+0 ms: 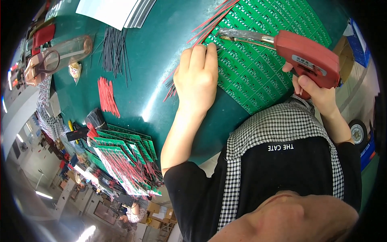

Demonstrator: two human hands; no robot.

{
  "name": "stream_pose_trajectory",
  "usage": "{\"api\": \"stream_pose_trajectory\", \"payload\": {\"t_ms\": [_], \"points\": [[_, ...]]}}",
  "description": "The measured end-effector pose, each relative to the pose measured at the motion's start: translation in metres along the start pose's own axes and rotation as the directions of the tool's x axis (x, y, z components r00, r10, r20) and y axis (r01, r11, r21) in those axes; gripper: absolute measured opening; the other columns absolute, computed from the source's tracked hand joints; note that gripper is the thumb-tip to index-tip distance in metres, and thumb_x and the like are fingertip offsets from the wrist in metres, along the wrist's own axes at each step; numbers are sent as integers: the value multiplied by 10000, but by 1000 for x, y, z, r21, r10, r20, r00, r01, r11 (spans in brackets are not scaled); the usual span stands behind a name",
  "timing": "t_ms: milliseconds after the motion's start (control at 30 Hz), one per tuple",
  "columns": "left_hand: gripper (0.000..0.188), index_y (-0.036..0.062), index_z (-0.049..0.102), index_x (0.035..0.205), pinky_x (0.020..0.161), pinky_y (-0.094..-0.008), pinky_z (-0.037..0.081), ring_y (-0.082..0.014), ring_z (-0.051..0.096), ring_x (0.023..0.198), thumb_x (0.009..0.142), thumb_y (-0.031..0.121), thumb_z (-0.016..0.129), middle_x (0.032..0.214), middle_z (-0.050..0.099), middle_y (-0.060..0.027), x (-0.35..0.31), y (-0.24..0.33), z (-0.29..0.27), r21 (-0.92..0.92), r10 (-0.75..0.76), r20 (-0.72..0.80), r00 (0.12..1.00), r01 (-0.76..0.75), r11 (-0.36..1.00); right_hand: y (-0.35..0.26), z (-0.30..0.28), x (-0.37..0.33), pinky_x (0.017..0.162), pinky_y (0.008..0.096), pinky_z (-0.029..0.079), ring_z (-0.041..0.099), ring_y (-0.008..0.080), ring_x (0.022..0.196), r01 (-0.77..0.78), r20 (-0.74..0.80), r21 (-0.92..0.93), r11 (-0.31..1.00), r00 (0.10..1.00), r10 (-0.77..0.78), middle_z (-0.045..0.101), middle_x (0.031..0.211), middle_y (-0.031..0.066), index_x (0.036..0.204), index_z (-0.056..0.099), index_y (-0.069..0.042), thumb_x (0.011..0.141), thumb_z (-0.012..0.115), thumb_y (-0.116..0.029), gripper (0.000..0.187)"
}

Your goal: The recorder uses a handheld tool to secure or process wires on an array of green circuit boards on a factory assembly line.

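Observation:
My right hand (316, 88) grips the handle of a red soldering gun (308, 58). The gun's thin metal tip reaches left over a large sheet of green circuit boards (262, 60), close to the fingers of my left hand (197, 76). That left hand is closed at the sheet's left edge, fingertips down by the boards. Red and black wires (170, 88) poke out beside its wrist, and what its fingertips pinch is mostly hidden. More long red wires (211, 22) lie along the sheet's upper left edge.
On the green table (141, 72) lie a black wire bundle (114, 52), a red wire bundle (107, 97) and white sheets (115, 12). Stacked wired circuit boards (125, 157) stand at the left near my elbow. Scissors (46, 64) and a clear bottle (74, 48) are far left.

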State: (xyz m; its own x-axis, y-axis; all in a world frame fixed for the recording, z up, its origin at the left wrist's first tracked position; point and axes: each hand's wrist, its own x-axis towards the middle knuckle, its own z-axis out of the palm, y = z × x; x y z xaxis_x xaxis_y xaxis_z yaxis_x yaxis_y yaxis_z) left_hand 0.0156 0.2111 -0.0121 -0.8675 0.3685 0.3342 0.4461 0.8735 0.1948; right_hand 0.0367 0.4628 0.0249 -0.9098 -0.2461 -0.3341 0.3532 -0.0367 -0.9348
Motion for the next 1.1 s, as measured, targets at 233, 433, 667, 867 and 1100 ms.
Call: {"api": "stream_pose_trajectory", "payload": {"t_ms": [233,433,667,867,1100], "points": [[259,6,607,882,568,-278,476,-187,520,714,629,47,575,787,518,-59,3,4,6,1,29,25,999,-30,1000,-2,-4,-2,484,182,383,481,49,572,-63,5,-10,998,998,63,591,837,26,976,569,-19,798,615,-133,216],[255,7,603,880,586,-283,480,-193,524,731,631,50,568,804,526,-66,3,4,5,-5,27,26,999,-27,1000,0,-7,-4,489,192,388,485,53,572,-68,7,-64,996,998,69,575,754,19,947,578,-19,782,634,-128,206],[250,9,599,876,589,-281,481,-194,522,730,631,52,566,812,527,-68,3,3,5,9,28,27,999,-28,1000,-1,-2,-1,492,192,395,492,60,573,-54,-4,-6,999,999,54,617,871,53,1016,564,-8,787,624,-112,259],[249,9,596,877,590,-282,482,-197,521,731,635,51,561,814,523,-69,4,4,5,19,31,37,999,-32,999,-3,-8,-2,492,188,398,490,67,570,-14,-13,9,1000,1000,14,615,959,80,1089,526,-5,807,600,-132,318],[252,1,597,881,595,-281,478,-197,516,730,634,45,566,804,515,-70,7,4,5,-47,1,32,999,1,999,-4,-12,-1,493,194,403,492,71,570,10,-21,17,1000,1000,-9,611,956,85,1087,525,-2,811,598,-134,315]]}}
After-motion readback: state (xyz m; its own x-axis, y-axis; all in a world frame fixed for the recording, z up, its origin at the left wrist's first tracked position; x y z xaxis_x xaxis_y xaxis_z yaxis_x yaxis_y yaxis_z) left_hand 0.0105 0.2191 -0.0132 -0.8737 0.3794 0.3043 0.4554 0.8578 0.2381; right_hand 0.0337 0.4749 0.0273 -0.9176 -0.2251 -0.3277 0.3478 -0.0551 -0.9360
